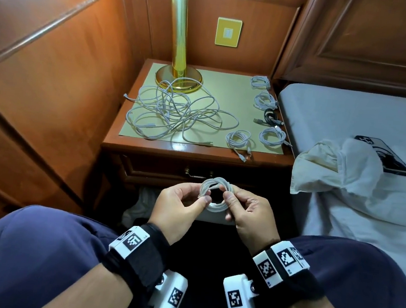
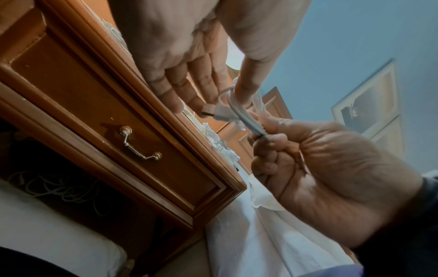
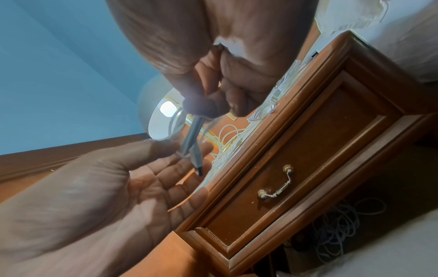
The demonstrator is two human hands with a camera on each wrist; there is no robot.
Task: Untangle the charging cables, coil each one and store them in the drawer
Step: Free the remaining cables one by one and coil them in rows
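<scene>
Head view: at lower centre of the frame I hold a small white coiled charging cable (image 1: 215, 194) between both hands, in front of the closed wooden drawer (image 1: 170, 171) of the brown nightstand (image 1: 115, 130). My left hand (image 1: 179, 208) pinches the coil's left side between thumb and fingers; my right hand (image 1: 248, 215) pinches its right side. On the nightstand top, centre frame, lies a loose tangle of white cables (image 1: 176, 111) beside the brass lamp base (image 1: 178, 79). Five finished coils (image 1: 272, 135) sit along its right edge.

Left wrist view: the left hand (image 2: 180, 56) fills the upper centre, fingers nearly straight, thumb pressing the cable (image 2: 237, 112). The right hand (image 2: 320, 168), fingers curled, grips the strands at centre right.

Right wrist view: the right hand (image 3: 225, 65), upper centre, pinches the cable (image 3: 193, 135). The left hand (image 3: 106, 196) lies palm up at lower left.
</scene>
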